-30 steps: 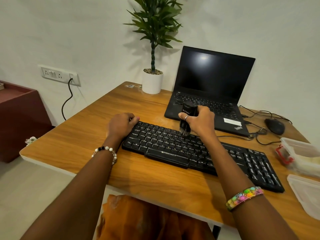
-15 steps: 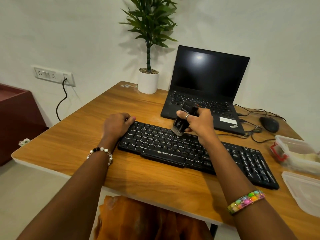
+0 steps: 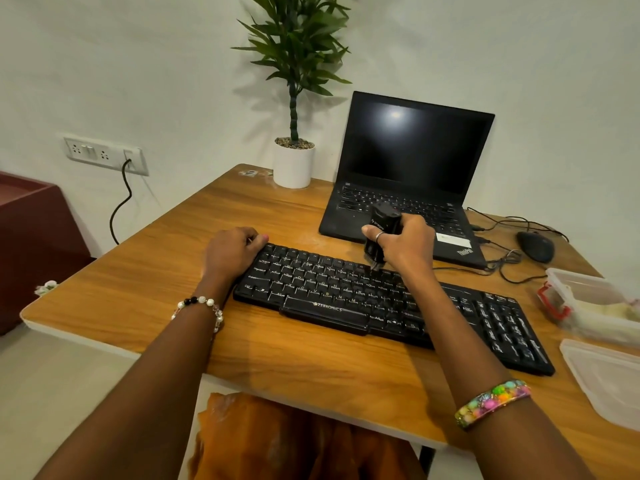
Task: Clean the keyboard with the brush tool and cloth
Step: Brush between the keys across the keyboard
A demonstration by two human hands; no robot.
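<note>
Leftmost, left hand (image 3: 232, 252): fingers curled over the far left corner of the keyboard (image 3: 388, 299), apparently steadying it. Keyboard: black, lying slantwise across the wooden tabletop (image 3: 156, 282). Right hand (image 3: 403, 242): fingers clamped round the brush (image 3: 377, 237), held upright so its bristles meet the upper key rows. Cloth: not seen. Behind: potted plant (image 3: 294, 98), open laptop (image 3: 408, 174), mouse (image 3: 535, 246); white wall, socket.
</note>
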